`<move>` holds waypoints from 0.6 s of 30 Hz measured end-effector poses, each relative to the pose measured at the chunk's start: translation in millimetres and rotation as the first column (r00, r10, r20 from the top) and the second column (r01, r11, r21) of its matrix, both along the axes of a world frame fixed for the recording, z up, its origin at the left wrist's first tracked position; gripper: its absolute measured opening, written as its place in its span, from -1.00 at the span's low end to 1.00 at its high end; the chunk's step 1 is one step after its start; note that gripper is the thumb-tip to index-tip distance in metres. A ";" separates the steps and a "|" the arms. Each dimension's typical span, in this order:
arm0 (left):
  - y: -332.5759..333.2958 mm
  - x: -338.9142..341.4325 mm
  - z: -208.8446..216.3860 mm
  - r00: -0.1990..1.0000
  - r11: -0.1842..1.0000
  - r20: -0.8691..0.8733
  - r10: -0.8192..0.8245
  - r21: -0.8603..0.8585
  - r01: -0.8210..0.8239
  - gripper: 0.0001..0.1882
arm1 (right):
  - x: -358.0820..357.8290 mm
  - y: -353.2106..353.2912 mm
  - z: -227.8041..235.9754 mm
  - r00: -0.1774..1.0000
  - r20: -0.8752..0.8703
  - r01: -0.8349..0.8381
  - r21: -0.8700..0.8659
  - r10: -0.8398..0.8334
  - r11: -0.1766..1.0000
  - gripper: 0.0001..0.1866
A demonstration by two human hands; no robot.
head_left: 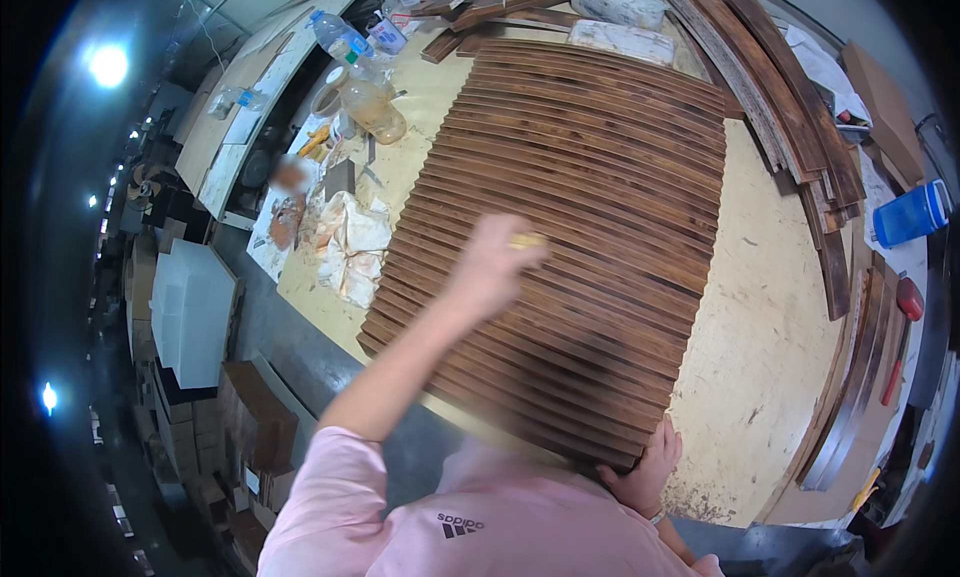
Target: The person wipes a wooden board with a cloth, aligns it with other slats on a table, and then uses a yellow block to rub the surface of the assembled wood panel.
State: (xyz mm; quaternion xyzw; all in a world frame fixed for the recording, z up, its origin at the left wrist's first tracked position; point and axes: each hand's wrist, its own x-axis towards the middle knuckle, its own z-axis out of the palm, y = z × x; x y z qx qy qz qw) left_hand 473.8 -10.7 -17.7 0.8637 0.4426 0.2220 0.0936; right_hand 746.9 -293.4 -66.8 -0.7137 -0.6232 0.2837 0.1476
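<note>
A large dark brown slatted wooden panel (570, 167) with raised parallel ribs lies across the pale worktable. My left hand (493, 262) is over the middle of the panel, slightly blurred, its fingers closed on a small yellow pad (527, 241). The pad is mostly covered by the fingers, so I cannot make out its exact kind. At the panel's near right corner, my right hand (648, 472) grips the edge, thumb on the near side and fingers along the right side. A dark blur covers part of the panel's near end.
Left of the panel are a crumpled stained cloth (355, 247), a jar of amber liquid (372, 112) and plastic bottles (340, 37). Dark wooden strips (765, 87) line the far right. A blue jug (910, 215) and a red-handled tool (903, 322) sit beyond the right edge.
</note>
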 end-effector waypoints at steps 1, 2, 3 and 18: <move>-5.6 34.0 -4.4 0.996 0.997 0.057 -0.072 -0.004 0.073 -0.57 | 0.5 -1.3 -0.3 1.000 -0.008 -0.002 0.023 0.003 1.000 0.28; -7.8 64.3 -11.2 0.972 0.984 0.154 -0.175 -0.007 0.178 -0.60 | 1.3 -2.5 -2.6 1.000 -0.016 -0.004 0.046 0.005 0.999 0.28; -11.8 92.6 -11.2 0.955 0.969 0.195 -0.225 -0.054 0.240 -0.63 | 2.6 -3.9 -5.3 1.000 -0.021 0.000 0.068 0.002 0.998 0.28; 8.4 144.7 11.2 0.898 0.897 -0.004 -0.439 -0.051 0.438 -0.67 | 9.9 -14.3 -13.0 0.998 0.032 -0.056 0.092 0.053 0.994 0.32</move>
